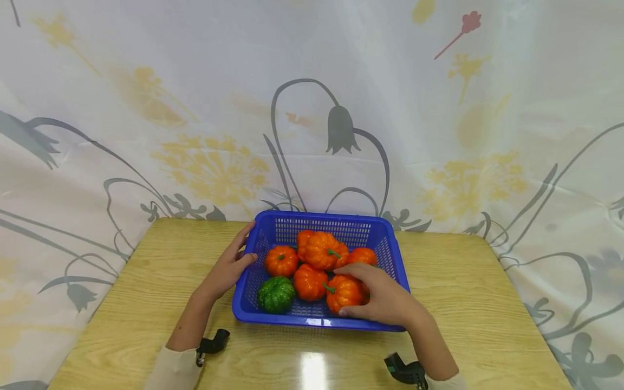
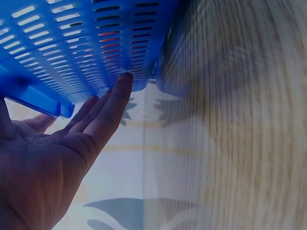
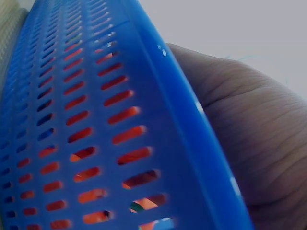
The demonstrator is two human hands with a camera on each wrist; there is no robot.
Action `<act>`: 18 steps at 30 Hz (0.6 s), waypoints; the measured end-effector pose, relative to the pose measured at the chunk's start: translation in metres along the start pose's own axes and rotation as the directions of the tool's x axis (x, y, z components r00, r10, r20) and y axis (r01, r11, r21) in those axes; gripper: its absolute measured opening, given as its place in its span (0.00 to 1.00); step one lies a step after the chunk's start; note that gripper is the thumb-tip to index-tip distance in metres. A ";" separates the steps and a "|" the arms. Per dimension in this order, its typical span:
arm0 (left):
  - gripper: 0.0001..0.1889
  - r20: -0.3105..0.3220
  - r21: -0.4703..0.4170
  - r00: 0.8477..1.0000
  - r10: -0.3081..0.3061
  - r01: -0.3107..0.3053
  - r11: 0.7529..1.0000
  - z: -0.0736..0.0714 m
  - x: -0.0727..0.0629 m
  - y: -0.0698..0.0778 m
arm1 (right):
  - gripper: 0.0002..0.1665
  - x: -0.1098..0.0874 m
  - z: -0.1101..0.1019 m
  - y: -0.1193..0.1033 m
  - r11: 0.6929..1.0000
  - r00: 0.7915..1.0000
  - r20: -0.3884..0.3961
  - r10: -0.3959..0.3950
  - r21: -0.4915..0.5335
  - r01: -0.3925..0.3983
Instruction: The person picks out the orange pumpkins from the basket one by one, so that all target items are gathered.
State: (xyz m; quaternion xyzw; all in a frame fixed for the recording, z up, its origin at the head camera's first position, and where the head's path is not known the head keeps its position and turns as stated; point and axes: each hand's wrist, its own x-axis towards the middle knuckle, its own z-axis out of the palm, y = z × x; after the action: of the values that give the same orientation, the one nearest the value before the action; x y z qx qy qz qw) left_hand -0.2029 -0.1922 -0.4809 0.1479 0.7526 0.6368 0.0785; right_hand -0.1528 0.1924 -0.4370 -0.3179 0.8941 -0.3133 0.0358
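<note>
A blue plastic basket [image 1: 317,322] with slotted walls holds several small orange pumpkins [image 1: 310,283] and one dark green pumpkin [image 1: 276,295]. My left hand [image 1: 226,273] grips the basket's left side, thumb over the rim; in the left wrist view its long fingers [image 2: 108,112] lie nearly straight along the outer wall. At the front right corner, my right hand [image 1: 382,292] reaches inside and holds an orange pumpkin [image 1: 343,295] between thumb and fingers. In the right wrist view the basket wall [image 3: 86,120] hides the fingers, and only the thumb side of that hand shows above the rim.
The basket stands on a light wood-grain table [image 1: 453,287]. Behind and at both sides hangs a pale curtain [image 1: 312,108] with a flower print. Each wrist carries a small black camera mount [image 1: 214,342].
</note>
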 end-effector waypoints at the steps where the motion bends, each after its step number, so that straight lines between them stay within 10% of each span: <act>1: 0.40 -0.002 0.001 1.000 -0.002 0.002 1.000 0.000 0.000 0.000 | 0.40 -0.001 -0.001 0.000 1.000 1.000 -0.004 -0.003 0.005 0.003; 18: 0.40 0.002 0.013 1.000 -0.007 0.007 1.000 -0.001 -0.001 -0.001 | 0.42 -0.014 -0.034 0.011 0.997 0.972 -0.231 0.029 0.072 -0.013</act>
State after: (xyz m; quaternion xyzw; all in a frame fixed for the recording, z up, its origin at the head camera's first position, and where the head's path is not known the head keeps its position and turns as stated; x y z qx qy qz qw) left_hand -0.2020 -0.1932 -0.4815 0.1465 0.7572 0.6315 0.0802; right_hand -0.1562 0.2257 -0.4182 -0.2681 0.8840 -0.3790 -0.0546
